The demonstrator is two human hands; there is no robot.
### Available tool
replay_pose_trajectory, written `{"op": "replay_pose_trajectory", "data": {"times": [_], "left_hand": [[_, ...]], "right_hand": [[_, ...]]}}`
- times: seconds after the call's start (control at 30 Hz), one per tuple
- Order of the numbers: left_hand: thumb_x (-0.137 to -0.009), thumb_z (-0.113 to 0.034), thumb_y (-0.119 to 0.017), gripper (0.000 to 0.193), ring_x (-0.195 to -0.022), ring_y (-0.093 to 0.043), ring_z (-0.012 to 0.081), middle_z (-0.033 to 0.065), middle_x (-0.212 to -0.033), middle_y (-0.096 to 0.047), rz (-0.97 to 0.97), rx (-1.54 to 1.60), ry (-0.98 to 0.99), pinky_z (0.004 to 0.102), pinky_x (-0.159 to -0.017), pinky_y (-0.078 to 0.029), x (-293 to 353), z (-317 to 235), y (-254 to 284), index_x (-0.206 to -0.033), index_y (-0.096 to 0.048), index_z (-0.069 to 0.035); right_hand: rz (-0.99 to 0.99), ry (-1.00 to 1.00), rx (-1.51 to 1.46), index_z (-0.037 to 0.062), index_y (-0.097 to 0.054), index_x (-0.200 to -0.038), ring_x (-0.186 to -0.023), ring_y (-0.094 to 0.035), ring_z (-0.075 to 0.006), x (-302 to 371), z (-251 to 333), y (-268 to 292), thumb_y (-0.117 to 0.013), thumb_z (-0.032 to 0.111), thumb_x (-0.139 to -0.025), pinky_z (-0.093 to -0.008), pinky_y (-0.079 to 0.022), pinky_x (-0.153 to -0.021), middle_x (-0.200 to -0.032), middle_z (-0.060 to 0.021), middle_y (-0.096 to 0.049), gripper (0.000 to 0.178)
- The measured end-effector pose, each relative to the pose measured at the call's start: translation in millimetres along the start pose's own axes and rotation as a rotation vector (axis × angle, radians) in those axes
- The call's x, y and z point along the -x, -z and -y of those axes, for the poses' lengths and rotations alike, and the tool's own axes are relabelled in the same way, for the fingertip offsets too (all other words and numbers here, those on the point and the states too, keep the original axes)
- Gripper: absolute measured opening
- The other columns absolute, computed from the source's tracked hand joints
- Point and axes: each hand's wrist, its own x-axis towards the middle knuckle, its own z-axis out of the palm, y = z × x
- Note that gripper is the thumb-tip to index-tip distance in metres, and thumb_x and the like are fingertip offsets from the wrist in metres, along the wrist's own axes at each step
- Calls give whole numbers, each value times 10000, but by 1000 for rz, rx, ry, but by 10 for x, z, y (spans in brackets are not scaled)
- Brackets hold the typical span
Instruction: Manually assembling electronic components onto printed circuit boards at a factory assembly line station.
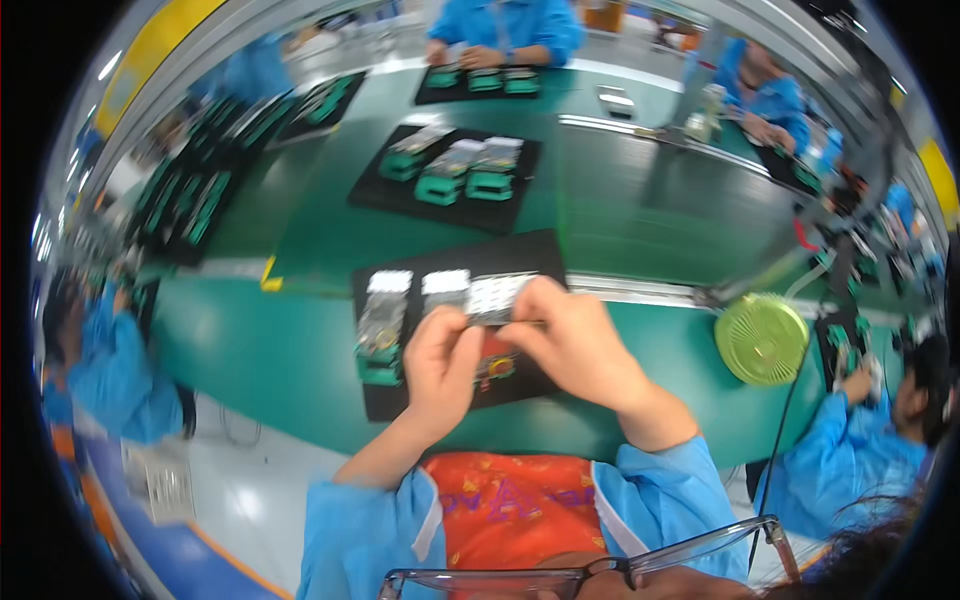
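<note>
A flat rectangular part (492,297), silvery with rows of white patches, is held up over a black mat (388,405). My right hand (580,345) pinches its right end between thumb and fingers. At its lower left corner my left hand (440,365) is closed, thumb against the bent fingers. Left of my hands a green and silver module (383,325) with a white top end lies on the mat. A second white-topped piece (446,288) sits beside it, its lower part hidden by my left hand. Beneath my hands shows a small red and yellow component (496,370), blurred.
Farther off, a black mat (430,208) bears three green and silver modules. More loaded trays (185,200) stand at the far left. A round yellow-green fan (762,338) is to the right, near a metal rail (640,290). Co-workers in blue sit around the table.
</note>
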Motion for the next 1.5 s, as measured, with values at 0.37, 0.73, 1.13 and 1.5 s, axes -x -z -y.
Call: {"op": "replay_pose_trajectory", "data": {"times": [0.37, 0.73, 1.13, 1.5], "left_hand": [[-941, 10, -488, 122, -842, -463, 65, 11, -902, -454, 166, -198, -127, 214, -758, -397, -454, -159, 494, -854, -419, -40], [-983, -69, -464, 217, -955, -577, 117, 106, -1140, -595, 148, 216, 473, 273, -824, -474, -511, 209, 514, -1168, -532, 21], [-923, 5, -497, 597, -1420, -251, 264, 169, -1510, -296, 335, -265, 283, 395, -1154, -197, -397, -168, 885, -1464, -245, 10], [-982, -330, -478, 575, -1210, -412, 304, 182, -1369, -417, -143, -790, 533, 422, -939, -409, -200, 41, 2439, -1411, -323, 21]], "right_hand": [[-245, 156, -126, 38, -522, -858, -659, -623, -382, -237, 112, -294, -687, 207, -799, -454, -477, -589, -663, -162, -623, 243], [-390, 94, -16, 44, -529, -896, -708, -632, -379, -167, 113, -50, -660, 241, -834, -450, -488, -613, -712, -165, -633, 244], [-454, 73, -161, -6, -552, -869, -583, -582, -107, -181, 55, -35, -743, 44, -778, -241, -442, -533, -651, -77, -609, 217], [-557, -28, -186, 17, -574, -836, -509, -472, -78, -144, 140, 70, -752, 66, -772, -233, -364, -469, -610, -51, -580, 195]]}}
